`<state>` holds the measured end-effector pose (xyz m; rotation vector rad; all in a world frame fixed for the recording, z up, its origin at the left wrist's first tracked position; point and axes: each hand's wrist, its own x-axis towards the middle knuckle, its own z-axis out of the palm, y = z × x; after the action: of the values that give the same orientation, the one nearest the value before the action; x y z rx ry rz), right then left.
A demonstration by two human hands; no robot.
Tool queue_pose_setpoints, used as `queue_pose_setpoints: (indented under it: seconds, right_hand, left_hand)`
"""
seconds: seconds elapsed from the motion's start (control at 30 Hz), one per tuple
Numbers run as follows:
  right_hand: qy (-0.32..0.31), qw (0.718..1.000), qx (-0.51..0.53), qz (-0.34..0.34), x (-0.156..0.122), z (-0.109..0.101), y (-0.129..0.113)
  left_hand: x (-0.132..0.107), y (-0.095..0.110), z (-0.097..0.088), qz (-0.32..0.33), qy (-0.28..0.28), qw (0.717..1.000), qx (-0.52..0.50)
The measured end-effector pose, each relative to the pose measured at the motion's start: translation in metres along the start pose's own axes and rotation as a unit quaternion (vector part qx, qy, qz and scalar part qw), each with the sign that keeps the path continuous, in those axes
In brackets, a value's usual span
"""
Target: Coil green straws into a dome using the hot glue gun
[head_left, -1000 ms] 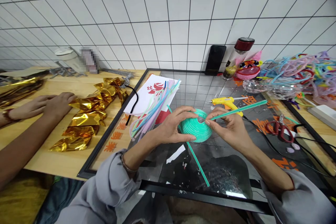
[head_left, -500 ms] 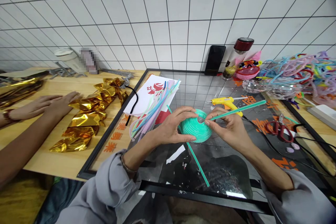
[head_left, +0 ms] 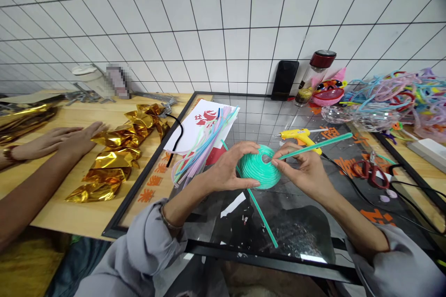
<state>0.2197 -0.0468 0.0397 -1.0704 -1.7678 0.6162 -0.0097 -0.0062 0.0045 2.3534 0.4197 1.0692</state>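
Observation:
A teal dome of coiled tubing rests on the glass-topped table. My left hand is curled round the dome's left side, fingers over its top. My right hand pinches a teal tube at the dome's top; the tube's free end runs up and to the right. A second teal tube lies under the dome and slants toward the near edge.
A yellow glue gun lies behind my right hand, its black cable running right. A bundle of pastel tubes lies on white paper to the left. Another person's hands rest by gold foil pieces. Red scissors and tangled tubes sit right.
My left fingers have shifted slightly over the dome's top. The other person's hand has spread flatter beside the gold foil. The dome and tube stay in place.

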Motion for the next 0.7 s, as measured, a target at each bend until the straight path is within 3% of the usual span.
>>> queue_pose_setpoints:
  seconds: [0.33,0.7]
  right_hand:
    - [-0.001,1.0,-0.001,-0.003,0.0002,-0.0006,-0.0012]
    - [0.004,1.0,-0.001,-0.006,-0.0003,0.0001,-0.0025]
  left_hand:
    - [-0.0016,-0.0042,0.0003,0.019,-0.011,0.999,0.024]
    - [-0.0012,-0.0002,-0.0004,-0.006,-0.031,0.999,0.036]
